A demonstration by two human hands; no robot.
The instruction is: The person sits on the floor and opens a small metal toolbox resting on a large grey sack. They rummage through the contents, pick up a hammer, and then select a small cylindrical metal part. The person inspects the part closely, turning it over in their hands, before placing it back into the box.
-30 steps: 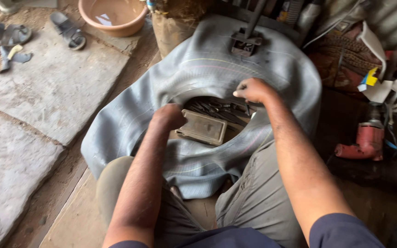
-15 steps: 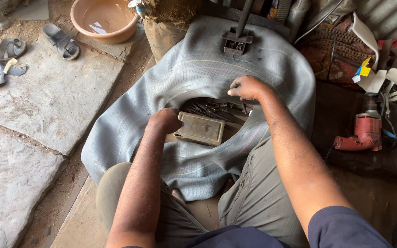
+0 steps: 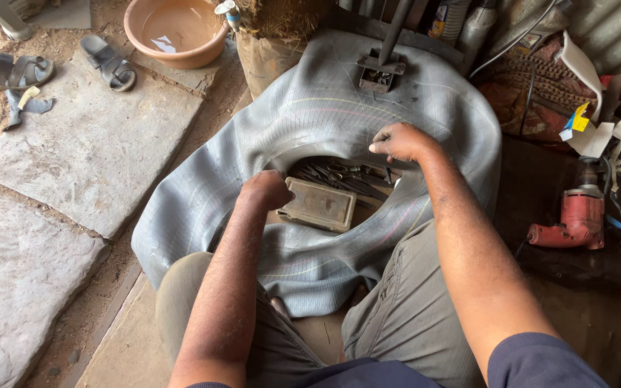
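Big grey inner tube (image 3: pixel 310 122) lies across my lap, over a box of tools (image 3: pixel 339 176). My right hand (image 3: pixel 400 141) pinches its inner edge; my left hand (image 3: pixel 267 188), fisted, grips the tube's inner rim beside a small tin (image 3: pixel 319 204).

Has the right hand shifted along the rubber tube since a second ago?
No clear shift: the right hand rests just below the metal clamp on the rubber tube, as before.
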